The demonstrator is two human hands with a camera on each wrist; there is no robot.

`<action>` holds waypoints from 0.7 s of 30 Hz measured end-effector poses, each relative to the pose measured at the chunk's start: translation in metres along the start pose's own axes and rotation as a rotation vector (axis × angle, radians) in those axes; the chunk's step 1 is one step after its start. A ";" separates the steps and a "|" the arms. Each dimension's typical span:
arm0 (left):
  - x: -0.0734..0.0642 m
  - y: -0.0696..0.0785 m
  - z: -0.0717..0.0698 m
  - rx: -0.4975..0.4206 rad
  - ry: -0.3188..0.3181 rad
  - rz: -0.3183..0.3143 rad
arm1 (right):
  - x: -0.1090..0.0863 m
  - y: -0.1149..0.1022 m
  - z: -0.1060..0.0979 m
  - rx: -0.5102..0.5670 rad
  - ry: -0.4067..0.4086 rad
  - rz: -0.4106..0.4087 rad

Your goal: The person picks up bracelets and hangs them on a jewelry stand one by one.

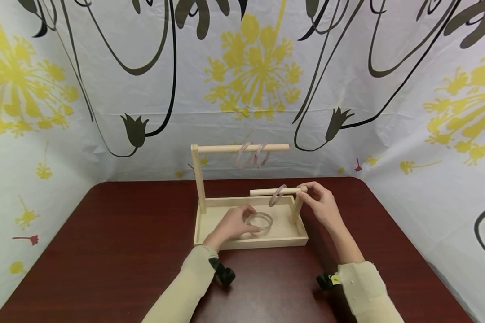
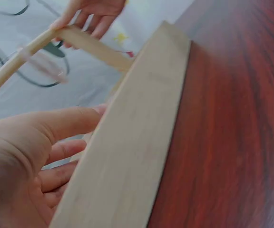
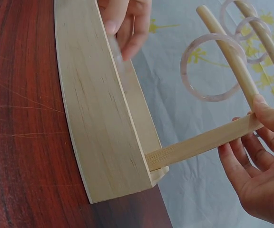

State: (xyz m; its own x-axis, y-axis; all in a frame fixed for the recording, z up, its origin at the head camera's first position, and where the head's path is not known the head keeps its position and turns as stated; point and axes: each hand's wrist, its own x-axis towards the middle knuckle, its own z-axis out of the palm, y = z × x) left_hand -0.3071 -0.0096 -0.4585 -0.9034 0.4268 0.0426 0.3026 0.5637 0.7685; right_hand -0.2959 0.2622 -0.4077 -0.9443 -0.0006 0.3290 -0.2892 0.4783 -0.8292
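A wooden two-tier bangle stand has a shallow tray base [image 1: 250, 244]. My left hand [image 1: 235, 223] reaches into the tray and holds a pale translucent bangle [image 1: 271, 220] between thumb and fingers. My right hand [image 1: 326, 210] grips the top of the short post [image 3: 203, 142], where it meets the lower bar [image 1: 262, 192]. One bangle [image 3: 187, 84] hangs on that lower bar. Two pinkish bangles, a left one [image 1: 239, 159] and a right one [image 1: 256, 160], hang on the upper bar [image 1: 218, 148]. In the left wrist view, the tray wall [image 2: 127, 142] hides the left fingertips.
The stand rests on a dark red-brown wooden table [image 1: 145, 251]. Behind and beside it hangs a white cloth [image 1: 153, 98] with yellow and grey flower prints. The tall post [image 1: 200, 184] rises at the tray's left end.
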 end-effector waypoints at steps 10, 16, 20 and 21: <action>-0.009 -0.018 -0.025 -0.275 0.119 -0.087 | 0.000 -0.001 0.000 0.003 0.001 0.013; -0.011 -0.024 -0.033 -0.482 0.171 -0.083 | -0.001 -0.001 0.000 0.007 -0.002 0.008; -0.012 -0.024 -0.038 -0.606 0.176 -0.071 | -0.001 0.000 0.000 0.008 -0.003 0.009; -0.013 -0.023 -0.039 -0.637 0.177 -0.065 | -0.001 0.000 0.000 0.008 -0.004 0.010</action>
State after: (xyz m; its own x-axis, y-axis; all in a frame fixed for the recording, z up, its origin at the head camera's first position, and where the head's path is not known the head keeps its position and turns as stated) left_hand -0.3145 -0.0557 -0.4522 -0.9664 0.2530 0.0459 0.0560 0.0328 0.9979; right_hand -0.2953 0.2619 -0.4080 -0.9478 0.0012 0.3188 -0.2807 0.4710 -0.8363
